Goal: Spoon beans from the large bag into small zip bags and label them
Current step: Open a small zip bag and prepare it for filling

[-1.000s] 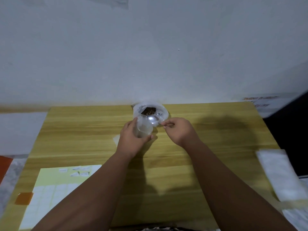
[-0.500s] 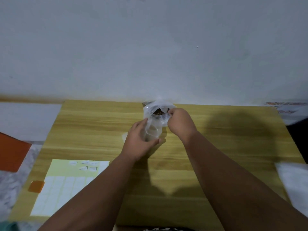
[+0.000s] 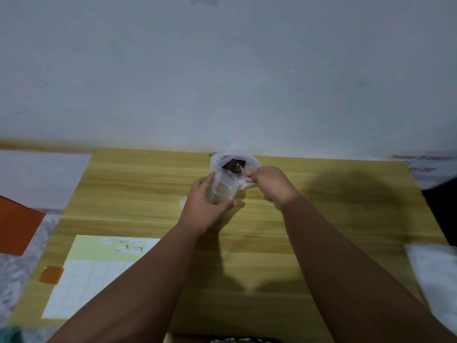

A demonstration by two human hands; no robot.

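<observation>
A large clear bag of dark beans stands open at the far edge of the wooden table. Just in front of it, my left hand is wrapped around a small clear zip bag, held upright. My right hand pinches the handle of a metal spoon, whose bowl lies in the mouth of the large bag among the beans. A sheet of white labels on pale green backing lies at the near left.
A stack of white plastic bags lies at the table's right edge. An orange sheet sits off the left side, and a small orange tag rests beside the labels. A pale wall rises right behind the table.
The spoon went from above the small bag back into the large bag's mouth. The camera view shifted left, so the table now sits further right.
</observation>
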